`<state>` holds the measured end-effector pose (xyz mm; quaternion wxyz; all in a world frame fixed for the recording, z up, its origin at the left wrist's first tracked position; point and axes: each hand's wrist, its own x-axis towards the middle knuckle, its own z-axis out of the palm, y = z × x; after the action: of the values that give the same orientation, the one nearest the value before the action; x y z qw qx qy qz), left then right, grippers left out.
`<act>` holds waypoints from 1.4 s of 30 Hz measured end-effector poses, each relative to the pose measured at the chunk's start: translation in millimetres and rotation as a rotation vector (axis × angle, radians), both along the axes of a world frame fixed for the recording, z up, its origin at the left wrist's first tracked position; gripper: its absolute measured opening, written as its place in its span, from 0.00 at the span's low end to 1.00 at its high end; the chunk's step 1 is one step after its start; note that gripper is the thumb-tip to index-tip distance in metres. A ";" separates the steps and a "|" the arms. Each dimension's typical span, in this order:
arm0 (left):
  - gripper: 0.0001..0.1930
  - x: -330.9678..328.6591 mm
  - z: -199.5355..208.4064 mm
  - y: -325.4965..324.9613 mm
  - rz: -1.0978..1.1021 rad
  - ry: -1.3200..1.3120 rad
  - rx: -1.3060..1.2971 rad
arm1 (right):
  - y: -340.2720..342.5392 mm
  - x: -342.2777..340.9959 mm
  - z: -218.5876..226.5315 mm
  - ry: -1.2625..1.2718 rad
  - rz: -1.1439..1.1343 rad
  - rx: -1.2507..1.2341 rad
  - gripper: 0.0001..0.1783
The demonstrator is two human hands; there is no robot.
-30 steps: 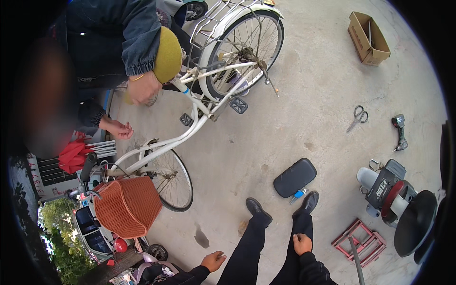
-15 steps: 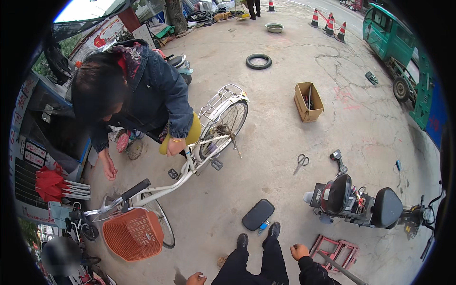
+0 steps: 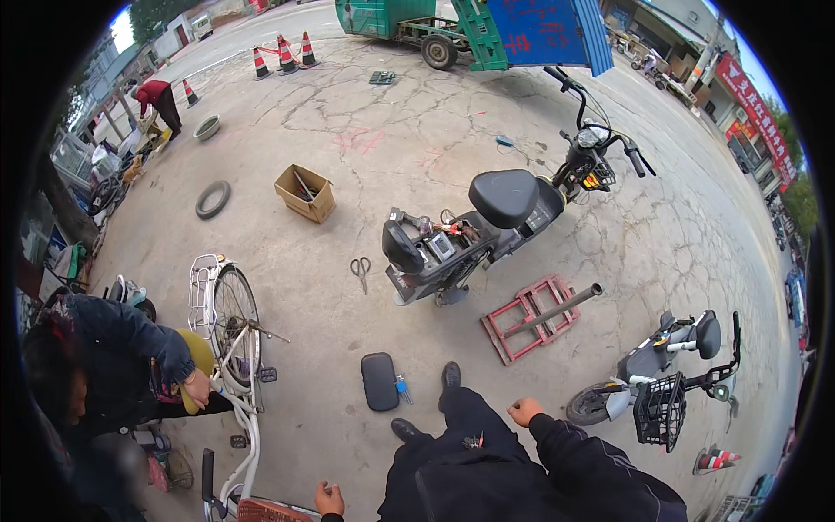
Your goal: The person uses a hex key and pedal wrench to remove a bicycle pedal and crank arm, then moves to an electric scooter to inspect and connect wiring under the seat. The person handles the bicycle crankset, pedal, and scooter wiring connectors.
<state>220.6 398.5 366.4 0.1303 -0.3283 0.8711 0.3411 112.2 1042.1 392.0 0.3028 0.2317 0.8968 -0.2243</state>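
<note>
My left hand (image 3: 329,498) hangs low with its fingers apart and nothing seen in it, nearest the orange basket (image 3: 271,511) of a white bicycle (image 3: 249,418). Held out at the right, my right hand (image 3: 524,411) has curled fingers, with no object showing in it. Neither hand touches anything that I can see. By my shoes lies a black rounded flat case (image 3: 380,381) with a small blue item (image 3: 403,389) beside it. Ahead stands an electric scooter (image 3: 461,235), its rear compartment uncovered and wires showing. A red metal frame (image 3: 532,315) with a long bar lies on the concrete.
At the left, a person in a denim jacket (image 3: 130,331) leans over the bicycle. Scissors (image 3: 360,270), a cardboard box (image 3: 306,193) and a tire (image 3: 213,199) lie farther off. Another scooter (image 3: 670,374) stands right; traffic cones (image 3: 285,56) and a green truck (image 3: 452,35) are beyond.
My view has swung right, so the bicycle and person now sit farther left and the second scooter has come in. Both my hands stay apart from things.
</note>
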 end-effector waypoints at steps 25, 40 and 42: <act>0.21 -355.4 373.8 347.8 -0.678 0.711 -0.045 | 196.8 -50.1 -46.2 0.081 -0.240 -0.036 0.23; 0.11 -261.8 582.9 658.3 -1.259 1.641 0.410 | 171.3 -12.9 -60.1 0.148 -0.321 -0.193 0.22; 0.18 -256.9 572.7 657.4 -1.305 1.661 0.458 | 179.6 5.6 -63.8 0.080 -0.359 -0.174 0.21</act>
<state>-36.3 1055.9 939.0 -0.2863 0.5652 0.6095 0.4764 117.8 1221.8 328.2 0.2410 0.3518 0.8298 -0.3601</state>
